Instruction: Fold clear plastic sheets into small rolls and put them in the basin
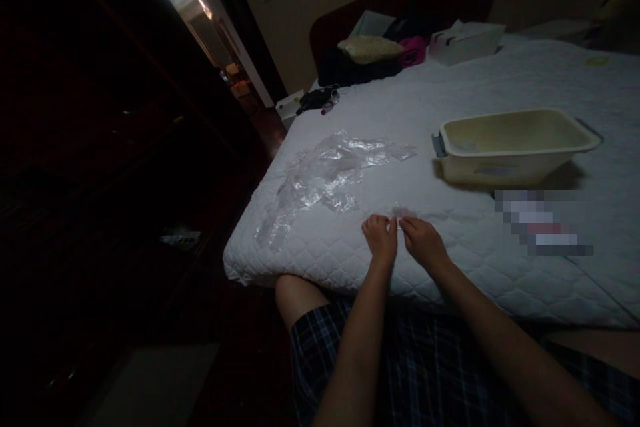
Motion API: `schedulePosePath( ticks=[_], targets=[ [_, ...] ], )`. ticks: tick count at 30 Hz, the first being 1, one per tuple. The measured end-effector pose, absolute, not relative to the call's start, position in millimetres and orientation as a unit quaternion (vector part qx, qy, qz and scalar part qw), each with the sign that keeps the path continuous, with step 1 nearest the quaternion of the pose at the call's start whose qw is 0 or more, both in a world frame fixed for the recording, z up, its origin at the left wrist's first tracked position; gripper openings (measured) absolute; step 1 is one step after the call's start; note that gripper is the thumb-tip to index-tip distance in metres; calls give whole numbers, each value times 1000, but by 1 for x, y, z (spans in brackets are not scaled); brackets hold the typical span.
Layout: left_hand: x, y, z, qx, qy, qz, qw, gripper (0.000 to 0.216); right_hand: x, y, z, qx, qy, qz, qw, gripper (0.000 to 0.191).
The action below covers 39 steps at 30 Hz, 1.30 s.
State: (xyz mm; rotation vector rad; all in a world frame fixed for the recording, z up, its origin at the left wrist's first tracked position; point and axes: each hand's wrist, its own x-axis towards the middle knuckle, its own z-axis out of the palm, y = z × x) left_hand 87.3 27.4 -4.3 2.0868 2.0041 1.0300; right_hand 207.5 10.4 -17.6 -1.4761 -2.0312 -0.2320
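Both my hands rest on the near edge of a white quilted mattress point(450, 100). My left hand point(381, 237) and my right hand point(423, 239) are side by side, fingers curled, pinching a small piece of clear plastic point(403, 212) between them. A heap of crumpled clear plastic bags point(325, 177) lies on the mattress to the left of my hands.
A cream plastic basin point(510, 145) with grey handles stands on the mattress to the right. At the far end lie a pillow point(370, 48), dark clothes point(350, 70), a pink cloth point(413, 51) and a white box point(465, 42). The dark floor and furniture are left.
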Motion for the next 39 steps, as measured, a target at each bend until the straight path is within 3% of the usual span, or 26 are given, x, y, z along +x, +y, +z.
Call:
schedulePosePath(
  ticks=[2,6,13,20,27,33,39],
  targets=[
    [86,25,-5,702,613,362,25,19,207,11,-18,-565,-763,-74,307,33],
    [84,24,-4,793,517,318,63,35,206,10,-17,-574,-756,-48,311,35],
    [85,28,-6,789,528,299,99,40,207,8,-12,-562,-756,-73,327,44],
    [82,26,-8,764,524,345,149,40,209,10,-15,-589,-721,-11,366,30],
    [77,23,10,656,538,447,282,38,223,15,7,-604,-691,50,395,28],
    [80,29,31,514,487,496,503,36,247,32,48,-526,-672,308,421,29],
    [96,26,34,376,423,516,643,43,263,39,77,-525,-604,379,464,45]
  ],
)
